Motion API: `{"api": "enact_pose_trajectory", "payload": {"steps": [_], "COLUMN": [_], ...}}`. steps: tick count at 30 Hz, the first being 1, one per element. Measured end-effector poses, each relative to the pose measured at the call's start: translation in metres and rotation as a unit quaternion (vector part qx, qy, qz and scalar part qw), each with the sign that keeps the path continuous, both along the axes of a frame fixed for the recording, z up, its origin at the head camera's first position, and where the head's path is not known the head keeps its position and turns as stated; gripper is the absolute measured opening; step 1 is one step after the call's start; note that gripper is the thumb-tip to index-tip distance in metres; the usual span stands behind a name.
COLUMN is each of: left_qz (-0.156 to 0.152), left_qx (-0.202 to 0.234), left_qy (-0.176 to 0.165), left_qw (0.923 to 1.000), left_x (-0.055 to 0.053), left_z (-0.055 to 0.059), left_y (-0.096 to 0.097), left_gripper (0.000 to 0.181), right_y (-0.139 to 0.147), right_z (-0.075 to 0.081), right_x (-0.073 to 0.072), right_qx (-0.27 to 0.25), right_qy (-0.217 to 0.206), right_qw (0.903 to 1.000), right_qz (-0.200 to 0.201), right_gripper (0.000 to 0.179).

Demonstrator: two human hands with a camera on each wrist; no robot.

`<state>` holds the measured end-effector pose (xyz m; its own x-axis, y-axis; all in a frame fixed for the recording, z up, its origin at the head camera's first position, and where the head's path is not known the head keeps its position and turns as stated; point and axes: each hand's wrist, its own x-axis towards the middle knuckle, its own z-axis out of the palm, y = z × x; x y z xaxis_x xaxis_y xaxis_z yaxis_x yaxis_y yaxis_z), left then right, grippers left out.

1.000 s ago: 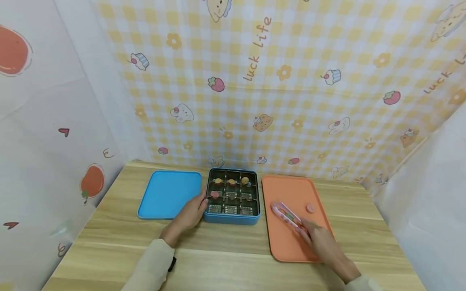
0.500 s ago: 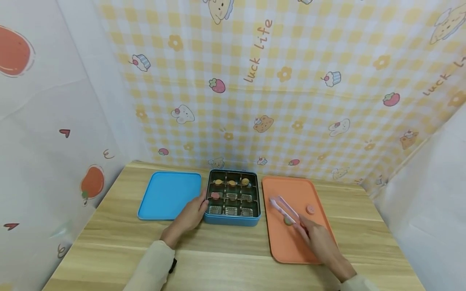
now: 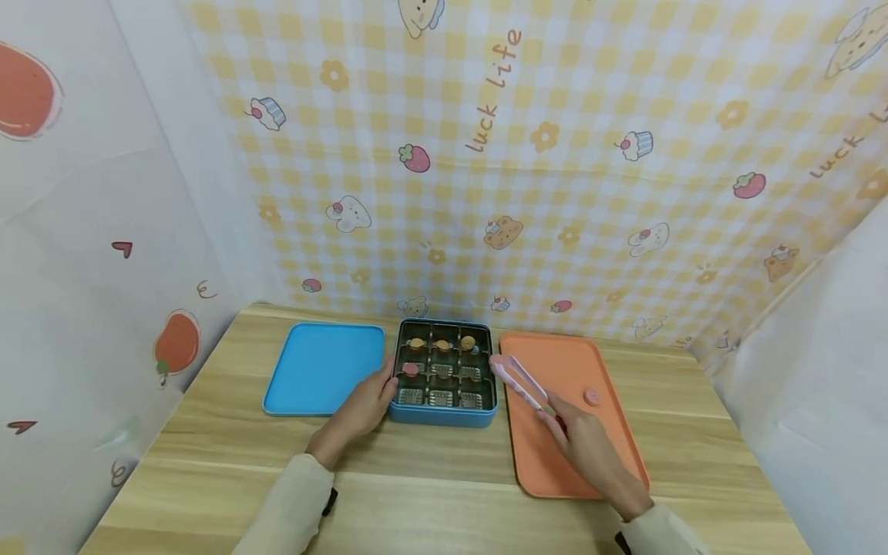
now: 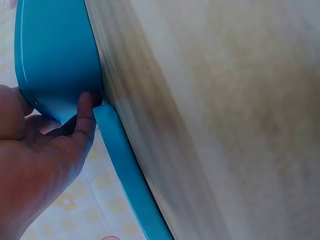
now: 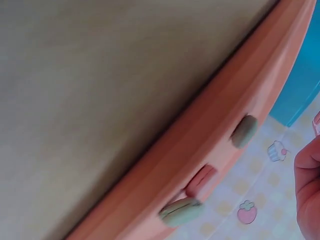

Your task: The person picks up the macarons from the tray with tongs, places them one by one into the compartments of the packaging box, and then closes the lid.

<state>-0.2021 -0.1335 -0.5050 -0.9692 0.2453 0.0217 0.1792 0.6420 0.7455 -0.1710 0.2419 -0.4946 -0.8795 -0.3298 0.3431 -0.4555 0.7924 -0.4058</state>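
My left hand grips the left side of a blue tin box, its thumb by the rim. In the left wrist view the fingers of that hand press on the box wall. Inside the box are compartments, with yellowish pieces in the back row and a pink one at middle left. My right hand holds pink tongs, tips at the box's right rim. A pinkish bit shows at the tips; whether it is a macaron I cannot tell. A pink macaron lies on the orange tray.
Left of the box lies a flat blue lid. In the right wrist view a green macaron, a pink macaron and another green piece sit on the tray. A checked cloth hangs behind the wooden table.
My right hand and the tongs have moved left and away from me, from over the orange tray to the box's right rim. The left hand stays at the box.
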Motion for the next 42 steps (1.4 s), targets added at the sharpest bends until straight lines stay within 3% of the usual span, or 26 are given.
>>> {"api": "enact_pose_trajectory", "payload": {"steps": [19,24,30,38,42], "left_qz": [-0.002,0.000,0.001,0.007,0.009], "left_qx": [-0.003,-0.004,-0.008,0.000,-0.005], "left_qy": [0.003,0.016,0.017,0.025,0.019], "left_qw": [1.0000,0.9999,0.9998,0.9997,0.9998], "left_x": [-0.001,-0.001,0.001,0.001,0.002], "left_z": [0.002,0.003,0.000,0.000,0.001], "left_y": [0.004,0.003,0.003,0.004,0.003], "left_gripper": [0.055,0.055,0.055,0.054,0.055], "right_y": [-0.033,-0.044,-0.055,-0.060,-0.063], "right_z": [0.008,0.008,0.006,0.007,0.008], "right_x": [-0.010,-0.013,-0.015,-0.014,-0.015], "right_qx": [0.010,0.030,0.041,0.060,0.065], "right_qy": [-0.066,-0.046,-0.029,-0.034,-0.036], "right_qw": [0.9977,0.9981,0.9979,0.9969,0.9966], "right_qz": [0.003,0.028,0.040,0.038,0.036], "right_gripper": [0.034,0.035,0.022,0.046,0.046]}}
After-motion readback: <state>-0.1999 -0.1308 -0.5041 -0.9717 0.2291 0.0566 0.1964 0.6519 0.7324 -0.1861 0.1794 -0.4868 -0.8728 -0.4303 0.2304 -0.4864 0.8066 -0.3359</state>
